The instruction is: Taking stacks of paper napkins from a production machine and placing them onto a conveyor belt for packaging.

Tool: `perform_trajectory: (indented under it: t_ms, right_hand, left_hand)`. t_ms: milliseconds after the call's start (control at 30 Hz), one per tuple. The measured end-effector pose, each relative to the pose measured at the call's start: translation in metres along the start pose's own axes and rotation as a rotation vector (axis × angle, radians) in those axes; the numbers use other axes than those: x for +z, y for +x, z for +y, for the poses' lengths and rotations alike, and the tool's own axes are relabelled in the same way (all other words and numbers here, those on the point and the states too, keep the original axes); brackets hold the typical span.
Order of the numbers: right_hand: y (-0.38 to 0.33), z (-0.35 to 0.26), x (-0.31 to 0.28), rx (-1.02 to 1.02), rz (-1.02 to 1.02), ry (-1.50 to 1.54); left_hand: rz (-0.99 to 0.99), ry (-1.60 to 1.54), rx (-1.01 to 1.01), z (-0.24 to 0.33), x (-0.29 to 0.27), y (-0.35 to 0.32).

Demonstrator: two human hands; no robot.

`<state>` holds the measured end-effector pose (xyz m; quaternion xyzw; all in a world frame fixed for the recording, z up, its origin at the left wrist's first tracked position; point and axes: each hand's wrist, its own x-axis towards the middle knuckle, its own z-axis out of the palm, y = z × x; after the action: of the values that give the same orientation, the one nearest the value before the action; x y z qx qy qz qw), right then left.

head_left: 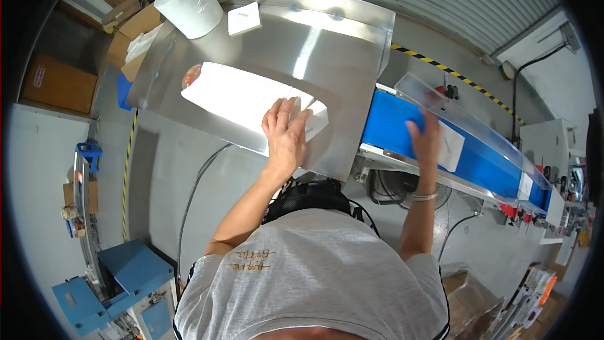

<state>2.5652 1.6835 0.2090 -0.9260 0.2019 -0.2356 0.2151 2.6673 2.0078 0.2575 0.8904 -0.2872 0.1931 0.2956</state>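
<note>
My left hand (286, 135) lies with fingers spread on the near right end of a long row of white flat pieces (233, 94), which look like thin cartons or cards. They lean against each other on a steel table (340, 63). A round reddish object (192, 76) touches the row's far left end. Over the blue conveyor belt (393, 123) is my right hand (428, 138), slightly blurred, thumb apart from the fingers. Beside it a white flat piece (451, 146) lies on the belt; whether the fingers touch it is hidden.
A large white paper roll (189, 6) and a small white stack (244, 19) stand at the table's back left. Cardboard boxes (135, 31) are beyond its left edge. A clear guard (465, 119) runs along the belt's far side. Another white piece (525, 186) sits farther down the belt.
</note>
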Motion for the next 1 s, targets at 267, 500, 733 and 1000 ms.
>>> perform_trajectory:
  t_ms: [267,500,733,1000]
  right_hand:
    - [0.021,-0.130,0.066,-0.311,-0.664,0.701]
    - [-0.003,-0.033,0.054,0.411,-0.280,0.598]
    - [-0.002,0.035,0.016,0.459,0.151,-0.271]
    - [0.027,-0.137,0.042,-0.137,-0.522,0.627]
  left_hand:
    - [-0.094,-0.002,0.041,0.008,-0.013,0.007]
    - [-0.015,-0.009,-0.035,-0.018,-0.009,0.003]
    - [0.023,0.010,0.028,-0.021,-0.004,0.003]
    - [0.023,0.057,0.083,-0.020,-0.006,0.002]
